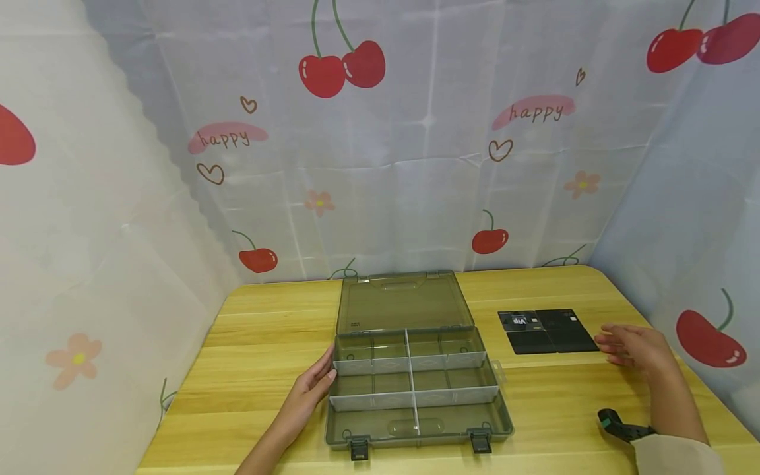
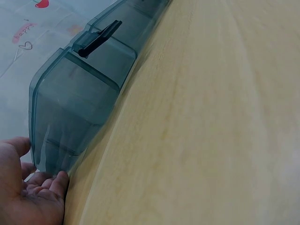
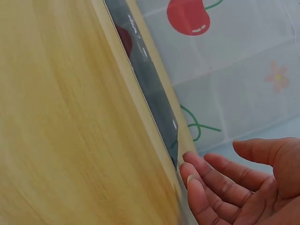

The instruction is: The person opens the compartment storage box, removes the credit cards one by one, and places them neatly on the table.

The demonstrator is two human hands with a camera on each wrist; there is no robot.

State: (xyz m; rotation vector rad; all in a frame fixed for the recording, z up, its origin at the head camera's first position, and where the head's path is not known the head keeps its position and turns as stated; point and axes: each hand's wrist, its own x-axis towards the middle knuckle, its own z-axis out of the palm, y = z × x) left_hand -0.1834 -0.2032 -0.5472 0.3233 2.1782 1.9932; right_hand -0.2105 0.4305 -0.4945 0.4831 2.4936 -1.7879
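Note:
A translucent grey-green compartment box (image 1: 420,437) stands on the table, its lid (image 1: 404,303) folded back flat behind it. Pale dividers split it into several compartments with nothing in them. My left hand (image 1: 309,392) rests against its left wall; in the left wrist view the thumb touches the rim and the loosely bent fingers (image 2: 58,185) lie low by the wall. To the right, several black cards (image 1: 549,331) lie in a block, one printed "VIP". My right hand (image 1: 635,346) hovers at their right edge, fingers relaxed and holding nothing; the right wrist view shows the cards (image 3: 145,79) edge-on.
The wooden table (image 1: 261,369) meets a cloth backdrop (image 1: 404,185) with cherries along its back and sides. Two dark latches (image 1: 359,448) hang off the box's front edge. A black strap-like piece (image 1: 623,427) juts out at my right wrist.

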